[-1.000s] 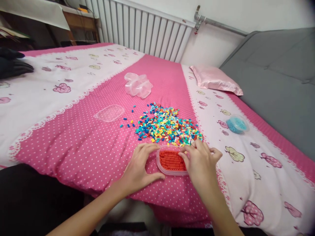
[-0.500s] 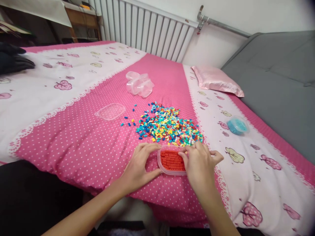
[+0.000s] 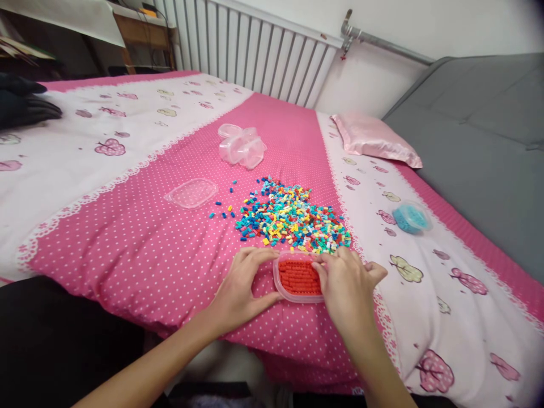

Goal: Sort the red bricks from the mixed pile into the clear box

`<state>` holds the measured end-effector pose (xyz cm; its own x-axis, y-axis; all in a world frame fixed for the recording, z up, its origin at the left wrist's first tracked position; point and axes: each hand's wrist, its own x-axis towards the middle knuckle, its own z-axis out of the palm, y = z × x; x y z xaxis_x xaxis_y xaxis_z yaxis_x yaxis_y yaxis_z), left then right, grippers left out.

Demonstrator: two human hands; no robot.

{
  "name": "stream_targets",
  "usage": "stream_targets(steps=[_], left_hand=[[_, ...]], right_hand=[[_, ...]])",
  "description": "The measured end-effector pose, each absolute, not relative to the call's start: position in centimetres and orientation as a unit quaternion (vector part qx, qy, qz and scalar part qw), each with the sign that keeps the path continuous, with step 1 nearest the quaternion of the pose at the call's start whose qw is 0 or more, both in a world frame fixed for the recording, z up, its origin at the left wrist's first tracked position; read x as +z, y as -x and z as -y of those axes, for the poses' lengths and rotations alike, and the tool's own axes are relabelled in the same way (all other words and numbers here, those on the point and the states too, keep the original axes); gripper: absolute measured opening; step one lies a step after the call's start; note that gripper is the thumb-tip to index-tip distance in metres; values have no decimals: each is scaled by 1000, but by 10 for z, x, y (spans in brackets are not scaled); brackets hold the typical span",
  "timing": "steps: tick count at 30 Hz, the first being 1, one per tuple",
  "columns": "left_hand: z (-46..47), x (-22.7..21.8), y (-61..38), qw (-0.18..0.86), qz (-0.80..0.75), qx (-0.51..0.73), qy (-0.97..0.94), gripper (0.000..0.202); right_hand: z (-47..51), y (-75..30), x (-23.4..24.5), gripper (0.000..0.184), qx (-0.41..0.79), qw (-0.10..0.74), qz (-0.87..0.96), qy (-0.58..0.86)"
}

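Observation:
A small clear plastic container (image 3: 293, 298) sits on the pink dotted bedspread near the bed's front edge. Red toy bricks (image 3: 298, 277) lie packed in rows inside it. My left hand (image 3: 238, 286) grips the container's left end, thumb at the near corner and fingers at the far one. At the right end, my right hand (image 3: 349, 283) is closed in a pinch over the bricks; its fingertips hide whatever they hold. Just beyond the container spreads a loose pile of mixed-colour toy bricks (image 3: 293, 218), with several strays to its left.
A clear lid (image 3: 192, 194) lies left of the pile, and several clear empty containers (image 3: 242, 148) are heaped behind it. To the right stands a container of light-blue pieces (image 3: 410, 219). A pink pillow (image 3: 374, 139) lies farther back. At far left is a black-gloved hand (image 3: 29, 105).
The right hand's pinching fingertips have shifted very slightly at the container's right end. Otherwise the scene looks the same, apart from a tiny camera shift.

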<state>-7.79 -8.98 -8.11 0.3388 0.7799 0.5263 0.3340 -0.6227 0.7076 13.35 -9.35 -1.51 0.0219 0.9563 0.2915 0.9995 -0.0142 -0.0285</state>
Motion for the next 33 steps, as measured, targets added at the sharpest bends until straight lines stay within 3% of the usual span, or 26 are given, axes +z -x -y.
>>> stream_targets(steps=[15,22,28,33], left_hand=[[89,-83,78,243,-363,452,-778,56],[89,-83,79,250,-363,452,-775,56],[89,-82,78,247,-364,453,-776,56],[89,-83,78,243,-363,450,-778,55]], right_hand=[[90,-138,-24,23,-93,143,702,692],[92,-146,-17,31,-63,195,704,680],[83,-177,-2,26,78,332,675,654],[75,-203,-4,32,198,335,663,639]])
